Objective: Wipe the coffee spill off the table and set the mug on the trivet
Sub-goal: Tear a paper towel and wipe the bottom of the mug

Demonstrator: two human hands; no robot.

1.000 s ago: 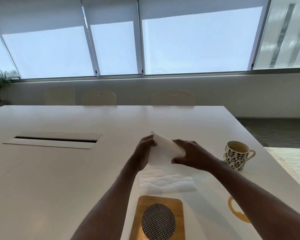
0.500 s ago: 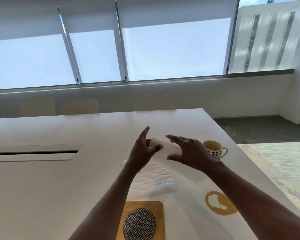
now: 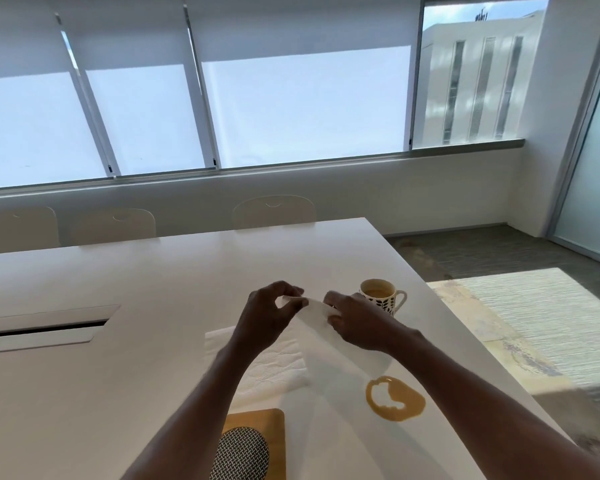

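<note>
I hold a sheet of paper towel [image 3: 314, 315] up off the white worktop [image 3: 125, 382] between both hands: my left hand [image 3: 269, 315] pinches its upper left edge between thumb and fingertips, and my right hand [image 3: 355, 322] pinches the right edge, fingers curled onto the sheet. Below my left wrist more paper towel [image 3: 278, 367], quilted, lies flat on the worktop, its near edge close to the trivet [image 3: 257, 445], a wooden board with a round black-and-white woven pad at the bottom of my view, partly hidden by my left forearm. The coffee spill [image 3: 395, 403] is a brown ring-shaped puddle on the worktop, to the right of the trivet and just under my right forearm, apart from both towel pieces. The mug [image 3: 383, 296], patterned with dark leaves and holding coffee, stands upright on the worktop just beyond my right hand, handle pointing right, near the worktop's right edge. A long slot [image 3: 45, 329] is cut into the worktop at far left.
</note>
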